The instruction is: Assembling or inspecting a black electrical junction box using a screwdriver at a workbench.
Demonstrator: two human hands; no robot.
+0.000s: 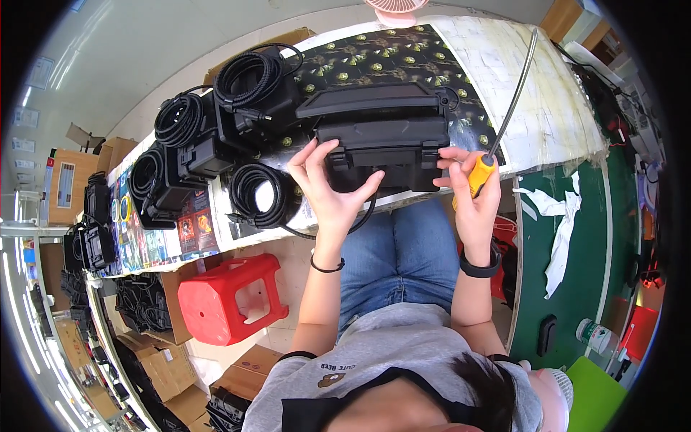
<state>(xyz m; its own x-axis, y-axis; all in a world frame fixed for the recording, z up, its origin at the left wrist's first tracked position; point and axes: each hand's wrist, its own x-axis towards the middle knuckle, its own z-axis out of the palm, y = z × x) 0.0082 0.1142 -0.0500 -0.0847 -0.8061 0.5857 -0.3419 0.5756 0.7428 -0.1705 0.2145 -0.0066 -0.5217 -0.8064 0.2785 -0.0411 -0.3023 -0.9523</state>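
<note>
Comes to two bare hands (330, 186), one black case (392, 133) between them, two wristbands (481, 266), one yellow-handled screwdriver (481, 174). Adds four cable coils (241, 199), leftward.

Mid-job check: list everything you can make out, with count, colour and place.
Table: one, patterned and whitish covering, front
Case: one, black, table's near edge
Screwdriver: one, yellow handle, right of the case
Cable coils: four, black, table's left part
Other devices: several, black, among the coils
Fan: one, pink, table's far edge
Stool: one, red, lower left
Cardboard boxes: several, brown, lower left
Side surface: one, green, right
Scraps: several, white, on the side surface
Jar: one, clear, green label, lower right
Wristbands: two, black, one per wrist
Left hand: one, spread, at the case
Right hand: one, gripping the screwdriver
</note>
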